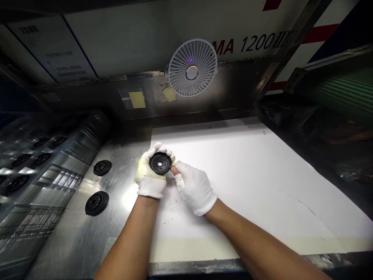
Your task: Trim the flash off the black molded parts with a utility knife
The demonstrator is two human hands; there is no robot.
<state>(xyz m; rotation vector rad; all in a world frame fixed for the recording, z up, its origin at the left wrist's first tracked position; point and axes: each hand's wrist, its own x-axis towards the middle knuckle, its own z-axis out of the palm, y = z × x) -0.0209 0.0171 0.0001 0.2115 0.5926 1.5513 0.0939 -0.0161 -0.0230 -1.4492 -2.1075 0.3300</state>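
L hand [150, 175], in a white glove w/ a yellowish patch round the palm, is closed round a black wheel [156, 163], thumb on one side & fingers curled behind the far rim; wheel is held up over the L edge of the paper sheet [247, 186], its ringed face w/ small holes & a pale centre hole turned up toward the camera. R hand [195, 188], also white-gloved, is over the L part of the sheet, fingers bunched, a bare fingertip showing at the wheel's R rim; can't tell if it's pinching smth small there. Two more black wheels lie on the metal table [118, 204] L of the sheet: upper wheel [102, 167] farther back, lower wheel [97, 203] nearer the camera, the two apart. Farther L of the sheet, a stack of clear trays [43, 206], blurry, w/ more black parts [42, 158] on top. Pale tape [201, 249] runs along the sheet's near edge; dark marks & a thin curved line show on the sheet. Beyond its far edge: a round fan [201, 77] plus two yellow notes [136, 100] on a metal panel [239, 85]. R of the sheet: dark plastic, blurred, & a green ribbed surface [346, 89].
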